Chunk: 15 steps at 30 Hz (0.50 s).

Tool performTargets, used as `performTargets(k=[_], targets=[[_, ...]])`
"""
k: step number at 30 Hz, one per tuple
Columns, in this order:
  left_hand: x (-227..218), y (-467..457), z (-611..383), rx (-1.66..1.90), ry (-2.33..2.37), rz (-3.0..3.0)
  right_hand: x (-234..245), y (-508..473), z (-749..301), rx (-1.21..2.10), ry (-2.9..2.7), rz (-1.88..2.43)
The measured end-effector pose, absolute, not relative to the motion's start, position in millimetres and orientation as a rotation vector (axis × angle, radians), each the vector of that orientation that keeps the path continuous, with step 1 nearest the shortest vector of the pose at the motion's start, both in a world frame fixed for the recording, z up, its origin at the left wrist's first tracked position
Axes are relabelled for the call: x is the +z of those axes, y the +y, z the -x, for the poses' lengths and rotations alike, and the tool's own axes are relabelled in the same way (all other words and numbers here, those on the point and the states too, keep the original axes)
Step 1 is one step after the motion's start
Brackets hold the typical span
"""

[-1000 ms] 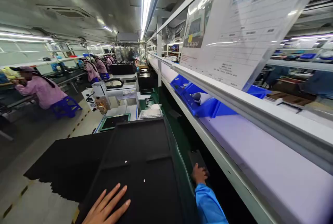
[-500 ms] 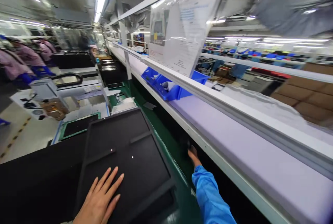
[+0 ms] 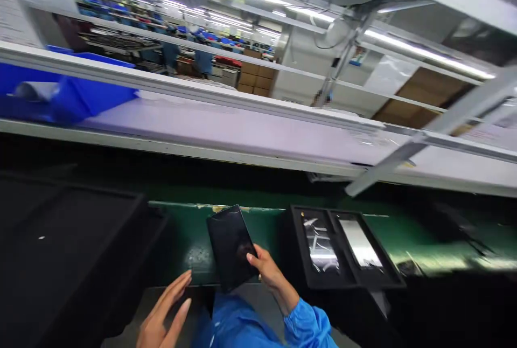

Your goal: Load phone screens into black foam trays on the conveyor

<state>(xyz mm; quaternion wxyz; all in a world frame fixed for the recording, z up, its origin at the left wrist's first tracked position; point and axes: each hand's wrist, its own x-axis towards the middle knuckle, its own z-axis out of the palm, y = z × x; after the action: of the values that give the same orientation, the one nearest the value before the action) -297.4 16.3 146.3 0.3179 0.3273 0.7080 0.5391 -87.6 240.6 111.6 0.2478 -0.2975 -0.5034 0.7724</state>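
Observation:
My right hand (image 3: 264,268) grips a flat black tablet-like panel (image 3: 231,245) by its right edge, thumb on the front face. The panel is tilted and held above the green work surface (image 3: 186,235). To its left, my left hand (image 3: 165,310) holds nothing, its fingers stretched out and apart from the thumb; it does not touch the panel. Right of my right hand lies a black tray (image 3: 333,245) with two compartments, each with a shiny flat panel in it. A larger black tray (image 3: 72,240), dark and partly cut off, is at the left.
A white shelf (image 3: 226,132) runs above the back of the green surface, with blue bins (image 3: 89,87) at its left. A slanted metal post (image 3: 388,165) comes down behind the two-compartment tray. Dark items lie in shadow at the far right.
The view has swung right. My left hand has come off the black tray. My right hand, reaching under the shelf before, now holds the black panel in front of my body.

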Motion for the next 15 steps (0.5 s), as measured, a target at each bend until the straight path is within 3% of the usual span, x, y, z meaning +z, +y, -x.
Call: performTargets(k=[4,8,15], targets=[[120.7,63.4,254.2,1.41,1.398,-0.525,113.5,184.7,15.4,2.044,-1.288,0.852],[127.2,86.4,203.2,1.225,0.986,-0.489,117.1,150.7,-20.0,2.0,-1.15,0.855],[141.8,107.8,139.7,1.364,0.902,-0.464,134.4,151.8,-49.2,1.976,-1.231,0.855]])
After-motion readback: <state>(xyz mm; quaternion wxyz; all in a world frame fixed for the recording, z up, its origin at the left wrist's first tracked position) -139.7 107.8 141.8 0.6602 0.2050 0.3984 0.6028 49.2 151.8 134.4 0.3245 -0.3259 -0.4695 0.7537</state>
